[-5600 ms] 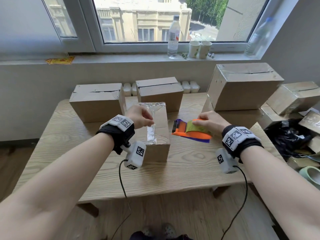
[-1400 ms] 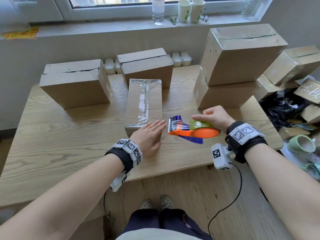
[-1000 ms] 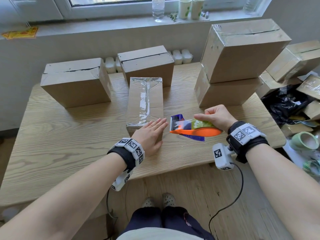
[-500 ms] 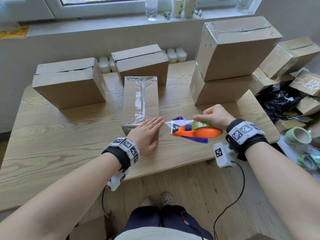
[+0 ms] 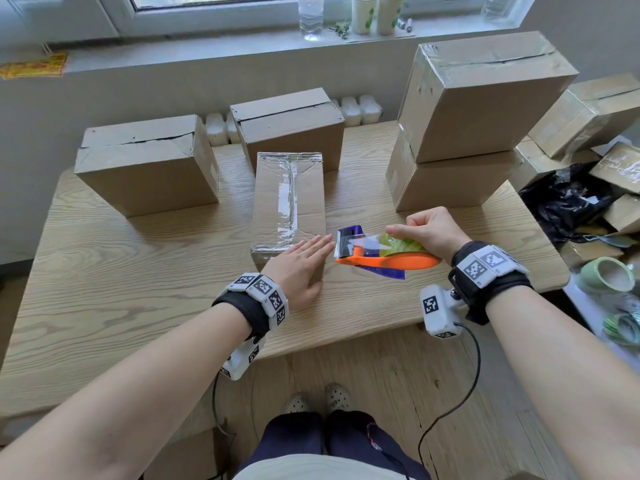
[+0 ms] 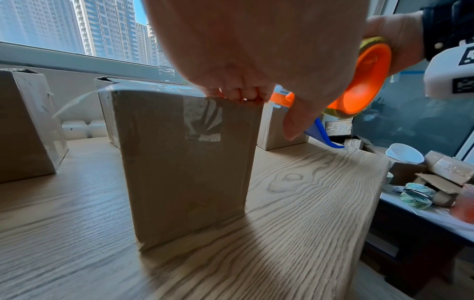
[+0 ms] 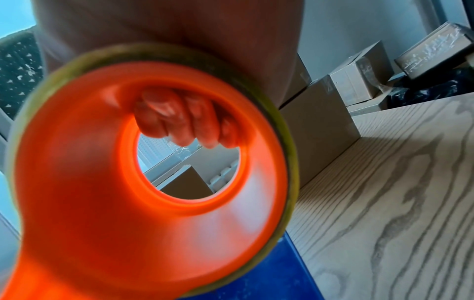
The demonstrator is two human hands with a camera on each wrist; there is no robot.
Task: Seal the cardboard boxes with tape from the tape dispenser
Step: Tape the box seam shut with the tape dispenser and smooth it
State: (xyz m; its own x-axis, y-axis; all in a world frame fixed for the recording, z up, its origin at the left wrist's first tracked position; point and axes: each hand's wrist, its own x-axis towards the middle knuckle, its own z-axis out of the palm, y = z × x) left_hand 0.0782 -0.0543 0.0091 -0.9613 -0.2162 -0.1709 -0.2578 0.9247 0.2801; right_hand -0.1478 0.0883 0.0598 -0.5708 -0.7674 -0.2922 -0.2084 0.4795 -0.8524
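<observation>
A narrow cardboard box (image 5: 289,199) stands mid-table with clear tape along its top seam and over both ends. My left hand (image 5: 299,268) lies flat with straight fingers on the box's near top edge; in the left wrist view the fingertips (image 6: 238,95) press the tape end at the top of the box front (image 6: 184,162). My right hand (image 5: 431,230) grips the orange tape dispenser (image 5: 388,252) just right of the box, its blue blade end close to my left fingertips. The right wrist view shows fingers (image 7: 184,121) curled through the dispenser's orange hub (image 7: 128,192).
Several other cardboard boxes sit on the wooden table (image 5: 104,271): one at back left (image 5: 145,164), one behind the middle (image 5: 291,123), two stacked at right (image 5: 485,98). Off the right edge lie more boxes, a black bag (image 5: 568,202) and tape rolls (image 5: 607,277).
Since 5.6 s ago my left hand moved from the box's far top to its near edge. In the last second the dispenser tilted slightly; both hands stayed nearly in place.
</observation>
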